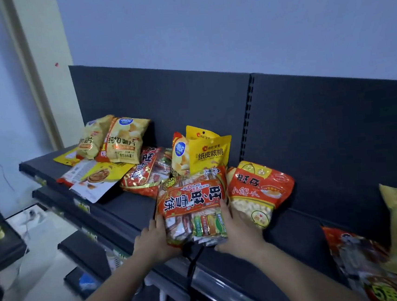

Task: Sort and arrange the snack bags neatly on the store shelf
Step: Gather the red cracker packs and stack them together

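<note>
Pale blue-grey wall (229,26) high above right hand (239,231). Cream vertical trim (39,68) far up-left of left hand (152,239). Dark back panel (163,100) with slotted upright (249,111) beyond both. Lower dark shelves (86,253) step down left of left hand, pale floor (47,274) further left. Dim, cool light.

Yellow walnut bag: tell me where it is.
Head view, centre: the yellow walnut bag stands upright by the dark back panel, a chip bag at its left side, the red rice-cracker bag just in front.

"纸皮核桃" on a yellow pouch (210,152), "旺旺雪饼" upside down on a red bag (192,200), "纯切薯片" on a chip bag (124,141).
</note>
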The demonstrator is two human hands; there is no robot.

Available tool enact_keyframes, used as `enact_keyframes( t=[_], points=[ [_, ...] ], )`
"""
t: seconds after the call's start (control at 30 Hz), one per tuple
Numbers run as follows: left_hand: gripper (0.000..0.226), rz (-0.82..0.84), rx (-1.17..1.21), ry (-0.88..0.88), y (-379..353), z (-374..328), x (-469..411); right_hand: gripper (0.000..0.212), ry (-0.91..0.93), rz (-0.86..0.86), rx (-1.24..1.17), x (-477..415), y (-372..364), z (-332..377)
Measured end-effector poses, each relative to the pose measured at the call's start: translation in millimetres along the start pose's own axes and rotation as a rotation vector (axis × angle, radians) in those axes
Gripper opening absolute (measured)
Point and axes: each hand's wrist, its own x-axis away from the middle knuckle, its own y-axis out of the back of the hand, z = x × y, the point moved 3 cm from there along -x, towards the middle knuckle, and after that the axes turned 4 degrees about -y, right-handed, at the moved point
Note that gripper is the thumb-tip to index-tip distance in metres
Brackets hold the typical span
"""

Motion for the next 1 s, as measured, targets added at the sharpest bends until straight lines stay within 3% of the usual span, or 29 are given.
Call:
enact_keyframes(
  t=[0.13, 0.23, 0.4, 0.53, 0.8, 1.0],
  points=[
    [0.114, -0.038, 0.137, 0.005, -7, 0, -12, 0.103, -0.031, -0.087, 0.013, -5, -5, 8],
    [0.097, -0.119, 0.145, -0.027, -7, -6, -14, 0.096, -0.048, -0.146, -0.021, -4, -6, 11],
    [0.067, -0.237, 0.226, -0.199, 1, -13, -12, 0.091, -0.082, -0.177, -0.102, 9, 4, 12],
    [0.065, -0.264, 0.306, -0.333, 16, -40, -4, 0.093, -0.132, -0.264, -0.151, 27, 24, -1],
    [0.074, -0.275, 0.318, -0.698, 28, -168, 21, 0.09, -0.37, -0.453, -0.184, 122, 77, -80],
    [0.078, -0.136, 0.377, -0.92, 9, -293, 69, 0.095, -0.607, -0.527, -0.189, 224, 109, -164]
  ],
)
